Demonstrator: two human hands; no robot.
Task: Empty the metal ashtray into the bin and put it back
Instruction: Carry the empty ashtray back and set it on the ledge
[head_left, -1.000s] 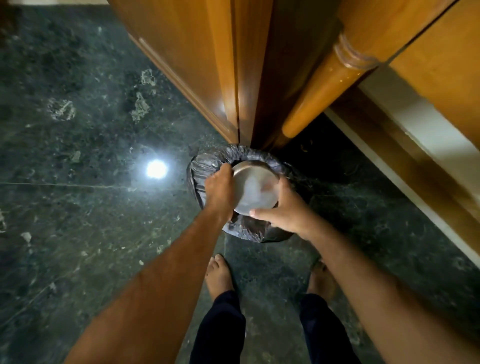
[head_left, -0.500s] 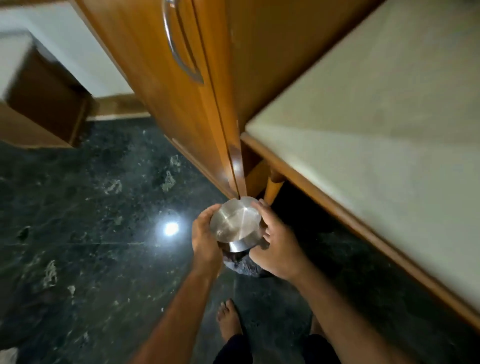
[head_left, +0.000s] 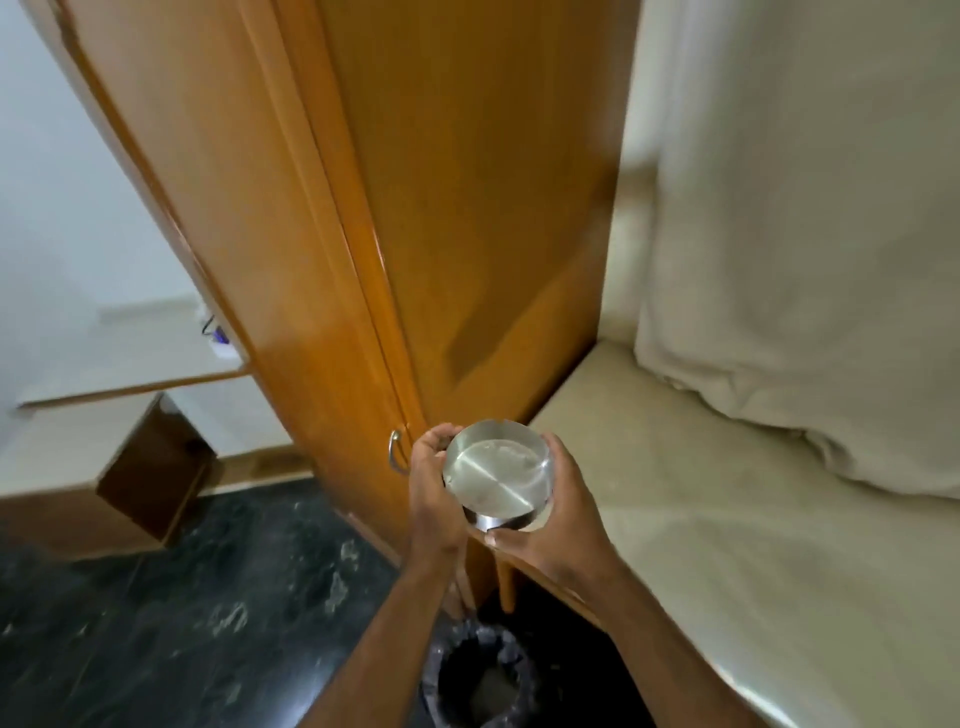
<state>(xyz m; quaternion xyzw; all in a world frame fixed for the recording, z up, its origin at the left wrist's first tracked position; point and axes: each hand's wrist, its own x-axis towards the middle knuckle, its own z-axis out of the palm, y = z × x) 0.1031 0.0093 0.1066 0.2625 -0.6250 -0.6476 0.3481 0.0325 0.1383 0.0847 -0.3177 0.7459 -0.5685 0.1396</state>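
Note:
The round metal ashtray (head_left: 497, 477) is upright at chest height, its shiny inside facing me and showing no ash pile. My left hand (head_left: 432, 493) grips its left rim and my right hand (head_left: 558, 512) cups its right and lower side. The bin (head_left: 480, 678), lined with a black bag, stands on the dark floor well below the ashtray, between my forearms. Its inside looks dark.
A tall wooden wardrobe (head_left: 405, 234) with a metal handle (head_left: 396, 457) rises just behind my hands. A cream-topped counter (head_left: 727, 519) with a wooden edge runs to the right, a pale curtain (head_left: 805, 234) above it. A low wooden shelf unit (head_left: 150, 467) sits at left.
Both hands lifted the ashtray from over the bin up to counter height and turned it open side up. My view rose from the floor to the wardrobe and counter.

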